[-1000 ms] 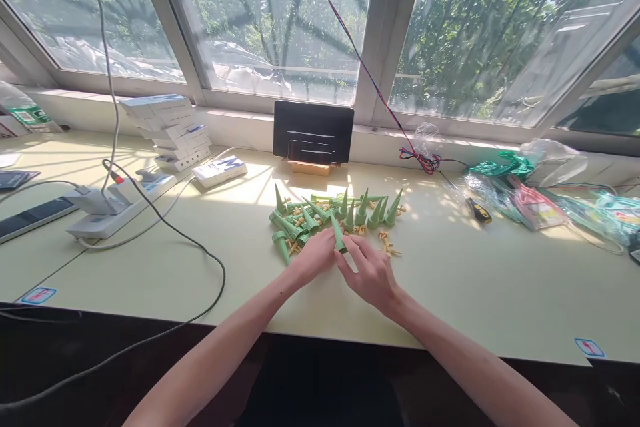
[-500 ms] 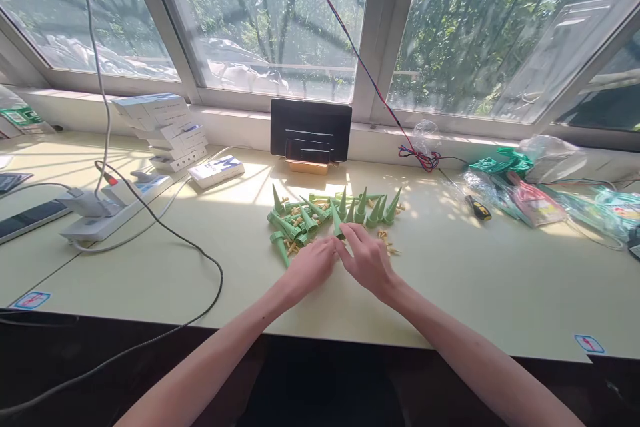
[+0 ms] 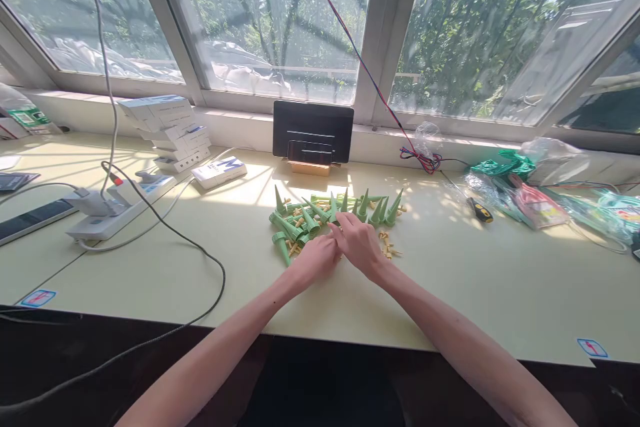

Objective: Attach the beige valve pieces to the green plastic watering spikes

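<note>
A heap of green plastic cones [image 3: 295, 223] lies on the pale table [image 3: 475, 287], mixed with small yellow pieces [image 3: 388, 248]. Several cones stand upright in a row [image 3: 380, 210] behind my hands. My right hand [image 3: 361, 245] reaches forward with its fingertips pinched at the base of an upright green cone [image 3: 333, 208] at the left end of that row. My left hand [image 3: 316, 260] rests just left of it, touching the right hand, fingers curled; whatever they hold is hidden.
A dark tablet on a wooden stand [image 3: 313, 137] is behind the cones. A power strip [image 3: 115, 210] with cables and stacked white boxes [image 3: 173, 127] sit at left. A yellow-black tool [image 3: 479, 211] and plastic bags [image 3: 530, 200] lie at right.
My right hand has carried the green cone forward, from lying tilted between both hands to standing at the row of upright cones. My left hand has hardly moved.
</note>
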Motion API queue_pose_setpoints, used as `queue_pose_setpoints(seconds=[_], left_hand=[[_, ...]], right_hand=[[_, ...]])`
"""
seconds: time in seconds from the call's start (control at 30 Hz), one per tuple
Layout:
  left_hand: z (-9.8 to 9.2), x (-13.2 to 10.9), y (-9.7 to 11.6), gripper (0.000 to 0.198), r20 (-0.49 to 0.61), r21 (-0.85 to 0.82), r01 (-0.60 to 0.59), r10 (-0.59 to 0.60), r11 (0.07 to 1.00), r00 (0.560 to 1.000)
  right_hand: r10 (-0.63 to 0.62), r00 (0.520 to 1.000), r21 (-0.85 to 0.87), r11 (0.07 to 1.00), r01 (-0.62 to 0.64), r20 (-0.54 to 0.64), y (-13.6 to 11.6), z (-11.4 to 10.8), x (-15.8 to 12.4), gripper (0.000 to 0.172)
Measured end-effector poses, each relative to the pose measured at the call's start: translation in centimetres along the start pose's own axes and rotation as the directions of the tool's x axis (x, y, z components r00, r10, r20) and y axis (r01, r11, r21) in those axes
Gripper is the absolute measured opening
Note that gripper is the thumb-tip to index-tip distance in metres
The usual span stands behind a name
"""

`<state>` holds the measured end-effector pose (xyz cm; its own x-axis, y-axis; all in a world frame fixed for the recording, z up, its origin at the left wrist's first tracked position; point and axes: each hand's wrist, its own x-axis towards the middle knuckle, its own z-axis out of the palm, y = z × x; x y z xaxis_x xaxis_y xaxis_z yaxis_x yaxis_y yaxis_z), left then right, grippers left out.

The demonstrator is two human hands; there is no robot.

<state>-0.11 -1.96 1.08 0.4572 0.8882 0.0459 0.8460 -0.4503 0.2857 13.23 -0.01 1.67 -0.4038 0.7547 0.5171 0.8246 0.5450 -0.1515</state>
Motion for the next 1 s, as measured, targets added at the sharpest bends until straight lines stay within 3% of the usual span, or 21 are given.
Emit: queue_pose_setpoints(seconds=[0.27,0.43,0.57,0.67,0.73,0.83,1.0], left_hand=[[-0.2,-2.1,0.0,0.040,-0.035,-0.057,-0.043,0.041,0.997,0.999],[-1.1,-4.1,-0.1,0.031,-0.061,-0.125,-0.037,0.029,0.991,0.998],[-2.5,-6.0,-1.0,0.025,-0.205,-0.122,0.132,-0.156,0.984,0.966],[-3.5,-6.8,-2.5,0.021,-0.302,-0.088,0.361,-0.370,0.929,0.879],[-3.8,-6.9,-3.6,0.026,-0.277,-0.056,0.474,-0.470,0.879,0.838],[-3.7,-6.9,-5.2,0.034,-0.193,-0.094,0.467,-0.477,0.879,0.858],[-3.4,-6.8,-7.4,0.034,-0.211,-0.131,0.450,-0.469,0.883,0.858]], right_hand=[[0.025,0.994,-0.073,0.997,-0.017,0.111,-0.3,0.6,1.0,0.022],[0.008,0.992,-0.063,0.998,0.000,0.127,-0.2,1.0,0.6,0.023],[-0.032,0.993,-0.041,0.998,0.037,0.116,0.4,0.9,-0.3,0.018],[-0.055,0.992,-0.036,0.998,0.060,0.110,0.8,0.9,-0.9,0.015],[-0.062,0.993,-0.030,0.997,0.066,0.105,0.9,1.0,-1.2,0.013],[-0.070,0.994,-0.015,0.997,0.072,0.081,1.0,1.1,-1.5,0.010],[-0.121,0.992,0.032,0.992,0.122,-0.024,0.4,0.8,-2.0,0.019]])
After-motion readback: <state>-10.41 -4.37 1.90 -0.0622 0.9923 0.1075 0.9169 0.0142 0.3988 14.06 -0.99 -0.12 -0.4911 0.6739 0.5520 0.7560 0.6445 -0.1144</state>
